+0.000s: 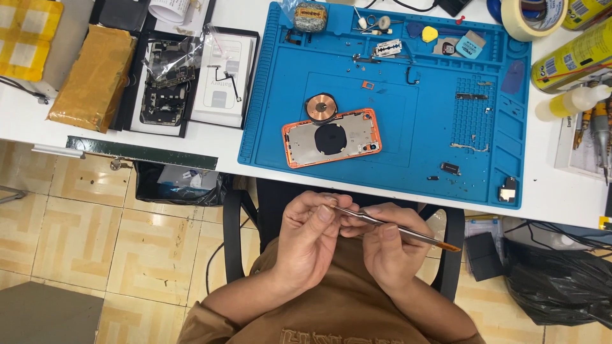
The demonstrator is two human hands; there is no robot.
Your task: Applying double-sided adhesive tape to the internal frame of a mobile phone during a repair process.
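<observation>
Both hands are held near the body, below the table edge. The right hand [392, 245] is clenched around the tweezers [389, 225], shaft running from its fingers out to an orange end at right. The left hand [310, 230] pinches the tweezers' tip at left; whatever lies between the fingertips cannot be told. Farther off, an orange phone housing [331, 137] lies on the blue mat [395, 114], a copper coil [320, 106] touching its far edge.

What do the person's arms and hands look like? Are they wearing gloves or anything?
No gloves: the left hand and right hand are bare, with no rings or watch showing. Long brown sleeves cover both arms to the wrists, part of a brown top with stitched lettering on the chest.
</observation>
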